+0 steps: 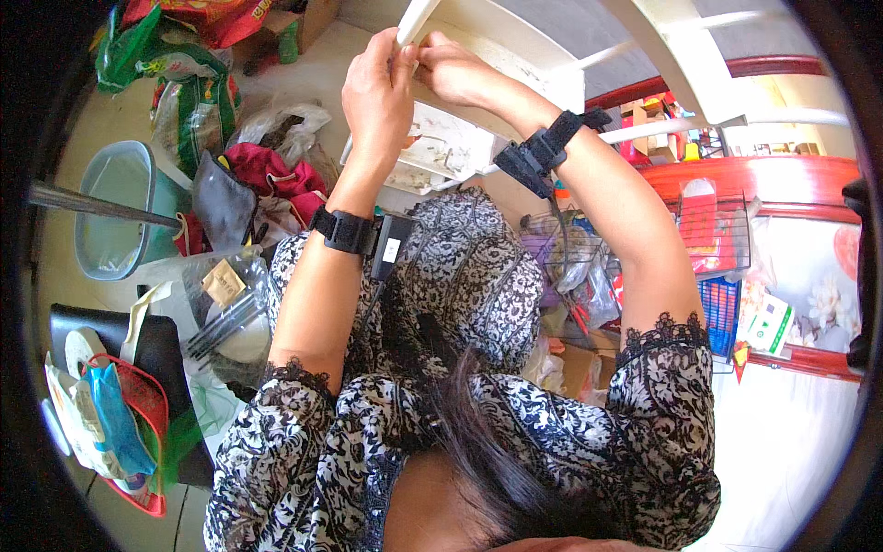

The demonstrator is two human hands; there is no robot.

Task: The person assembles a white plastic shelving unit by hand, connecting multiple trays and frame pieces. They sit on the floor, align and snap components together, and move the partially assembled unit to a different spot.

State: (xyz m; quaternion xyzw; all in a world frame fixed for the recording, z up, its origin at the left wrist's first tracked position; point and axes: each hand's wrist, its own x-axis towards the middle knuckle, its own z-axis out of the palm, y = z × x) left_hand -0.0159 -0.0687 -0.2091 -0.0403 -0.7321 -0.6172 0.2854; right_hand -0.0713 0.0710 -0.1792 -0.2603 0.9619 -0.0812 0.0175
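Observation:
Both my arms reach up to a cream-white rack made of posts and shelf trays. My left hand point(372, 92) is closed at a slim white post point(417, 16), with thumb and fingers pressed around its lower visible part. Close beside it, my right hand point(451, 72) has its fingers bent in at the same post from the right; its fingertips are partly hidden. Behind the hands is a cream shelf tray point(543, 57) with dark specks. Below it sits a lower white tray point(464, 138) with dirt and scraps in it. Black straps circle both wrists.
At left stand a pale green bin point(115, 216) and a metal pole point(101, 203). Bags and a dark red cloth point(267, 175) lie nearby. A red basket point(147, 405) with packets rests on a black seat point(189, 414). At right are a wire rack point(727, 235) and a blue basket point(718, 308).

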